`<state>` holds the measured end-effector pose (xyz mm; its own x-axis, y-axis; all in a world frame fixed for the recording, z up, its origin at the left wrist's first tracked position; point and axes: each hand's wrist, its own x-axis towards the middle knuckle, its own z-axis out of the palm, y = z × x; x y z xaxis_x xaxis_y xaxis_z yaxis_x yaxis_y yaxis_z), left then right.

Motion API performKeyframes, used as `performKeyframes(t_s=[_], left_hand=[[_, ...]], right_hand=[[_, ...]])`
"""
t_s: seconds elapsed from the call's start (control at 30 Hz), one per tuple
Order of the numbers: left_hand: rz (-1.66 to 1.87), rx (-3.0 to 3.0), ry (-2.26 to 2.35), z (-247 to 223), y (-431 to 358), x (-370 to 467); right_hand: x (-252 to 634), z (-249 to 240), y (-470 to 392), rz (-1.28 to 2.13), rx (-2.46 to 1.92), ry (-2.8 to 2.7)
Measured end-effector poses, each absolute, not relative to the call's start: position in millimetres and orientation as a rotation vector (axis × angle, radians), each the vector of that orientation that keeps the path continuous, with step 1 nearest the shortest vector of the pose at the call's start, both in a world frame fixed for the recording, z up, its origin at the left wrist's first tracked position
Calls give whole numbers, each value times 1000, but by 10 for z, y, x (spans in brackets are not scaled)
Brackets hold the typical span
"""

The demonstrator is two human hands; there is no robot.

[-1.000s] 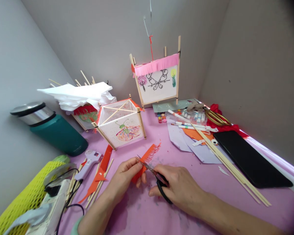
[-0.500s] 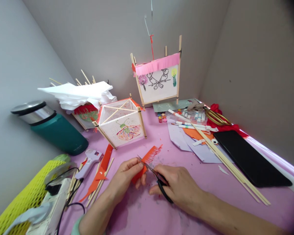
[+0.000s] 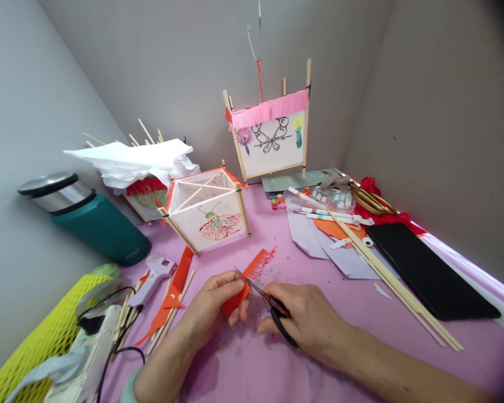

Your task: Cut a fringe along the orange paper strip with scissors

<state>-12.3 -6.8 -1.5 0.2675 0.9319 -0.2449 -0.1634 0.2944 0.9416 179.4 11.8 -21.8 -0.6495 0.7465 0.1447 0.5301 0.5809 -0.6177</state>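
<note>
Pinched between thumb and fingers of my left hand (image 3: 218, 299) is a red-orange paper strip (image 3: 258, 263), its far part cut into a fine fringe. My right hand (image 3: 304, 313) grips black-handled scissors (image 3: 272, 302), whose blades reach the strip beside my left thumb. Beyond my hands stands a paper lantern (image 3: 218, 224) with a stick frame and a butterfly-like drawing. Behind it, a second lantern (image 3: 273, 140) with pink fringe and two drawn birds hangs from a red string and hook. More red paper (image 3: 174, 296) lies left of my left hand.
On the left are a teal bottle (image 3: 105, 229), a glue gun (image 3: 153, 277), a power strip (image 3: 84, 358) with cables and yellow netting. White paper covers another lantern. Rightward lie wooden sticks (image 3: 386, 274), a black phone (image 3: 428, 268), markers, lilac paper and gold scissors (image 3: 373, 201).
The lower part of the red strip shows more beneath my left fingers, which have shifted slightly. The scissors remain at nearly the same place on the paper.
</note>
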Motion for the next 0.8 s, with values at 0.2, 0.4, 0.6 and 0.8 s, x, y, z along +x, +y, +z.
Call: performKeyframes(t_s=[0.2,0.4,0.6,0.8], left_hand=[[935,1018,1042,22,-73,-110],[937,1047,1074,32,-67,-124],[909,1050,1079,28,-62,-113],[906,1043,1067,9,-62,-111]], right_hand=[[1784,-168,107,822,-1066,-2376],[1788,-156,122,855,-1057,-2360],[1829,-126,194,1145,-1024,-2282],[1841,-113,215,1700,-932,-1975]])
